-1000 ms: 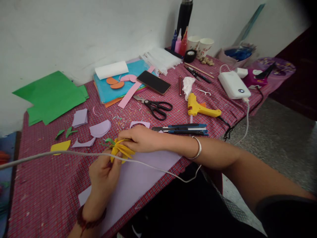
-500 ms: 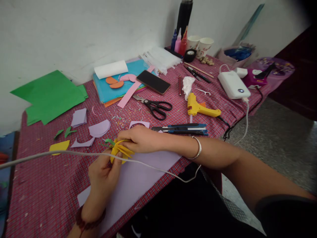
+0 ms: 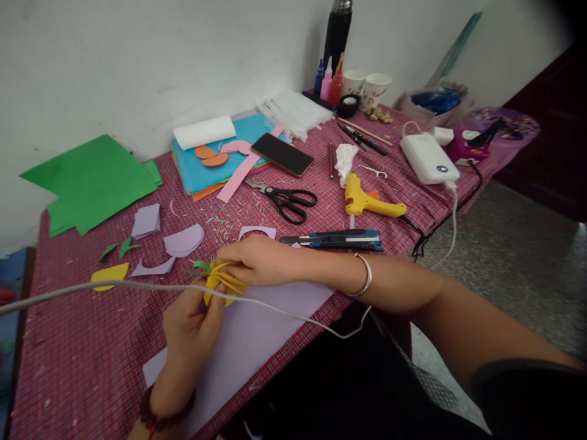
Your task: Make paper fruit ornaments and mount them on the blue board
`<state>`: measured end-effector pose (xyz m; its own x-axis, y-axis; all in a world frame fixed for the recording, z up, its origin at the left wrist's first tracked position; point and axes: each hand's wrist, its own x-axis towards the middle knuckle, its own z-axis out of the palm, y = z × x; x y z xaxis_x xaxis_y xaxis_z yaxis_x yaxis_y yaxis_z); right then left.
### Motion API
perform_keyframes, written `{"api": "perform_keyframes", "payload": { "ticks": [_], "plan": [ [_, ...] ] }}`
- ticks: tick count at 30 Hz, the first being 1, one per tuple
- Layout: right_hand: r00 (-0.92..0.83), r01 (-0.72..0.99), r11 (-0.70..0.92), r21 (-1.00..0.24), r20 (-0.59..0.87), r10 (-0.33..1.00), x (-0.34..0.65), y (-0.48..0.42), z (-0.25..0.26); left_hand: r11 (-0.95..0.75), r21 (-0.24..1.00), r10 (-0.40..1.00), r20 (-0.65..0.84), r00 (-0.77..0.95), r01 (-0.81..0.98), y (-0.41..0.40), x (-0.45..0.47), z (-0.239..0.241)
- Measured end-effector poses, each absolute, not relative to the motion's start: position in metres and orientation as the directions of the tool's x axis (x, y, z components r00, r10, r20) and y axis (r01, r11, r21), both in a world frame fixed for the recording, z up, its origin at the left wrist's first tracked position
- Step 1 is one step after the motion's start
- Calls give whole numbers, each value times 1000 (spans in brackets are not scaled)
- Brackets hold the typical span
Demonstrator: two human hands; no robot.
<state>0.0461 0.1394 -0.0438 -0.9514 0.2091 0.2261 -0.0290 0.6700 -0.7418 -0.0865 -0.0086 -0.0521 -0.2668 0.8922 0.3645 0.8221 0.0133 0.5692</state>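
Observation:
Between both hands is a yellow paper pumpkin-like shape [image 3: 229,282], made of fanned folded layers with a green curled strip [image 3: 202,265] at its top. My left hand [image 3: 190,318] is closed on its lower left side, thumb across the front. My right hand [image 3: 257,260] pinches its upper right layers; some fingertips are hidden behind the paper. Below lies a large lilac sheet [image 3: 270,330]. A white cable [image 3: 275,304] crosses in front of the pumpkin. To the left are a flat yellow piece [image 3: 110,276] and lilac cut-outs [image 3: 184,239].
Scissors [image 3: 287,198], blue-handled cutters [image 3: 339,239] and a yellow glue gun [image 3: 371,200] lie beyond my right arm. Farther back are a phone [image 3: 282,154], blue sheets [image 3: 183,168] and green sheets [image 3: 101,177]. A white power bank [image 3: 428,159] sits at the right edge.
The camera view has shifted very slightly. Both hands keep their hold on the yellow paper shape, with hardly any movement.

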Motion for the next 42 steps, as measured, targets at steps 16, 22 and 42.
{"api": "perform_keyframes", "payload": {
  "ticks": [16, 22, 42],
  "plan": [
    [-947, -22, 692, -721, 237, 217, 47, 137, -42, -39, 569, 883, 404, -238, 821, -10, -87, -56],
    [-925, -62, 664, -745, 293, 242, 48, 136, -41, -65, 590, 850, 455, -265, 805, -11, -89, -61],
    [-833, -226, 672, -705, 498, 243, 47, 136, -44, -107, 606, 715, 598, -363, 788, -11, -104, -65]
  ]
}}
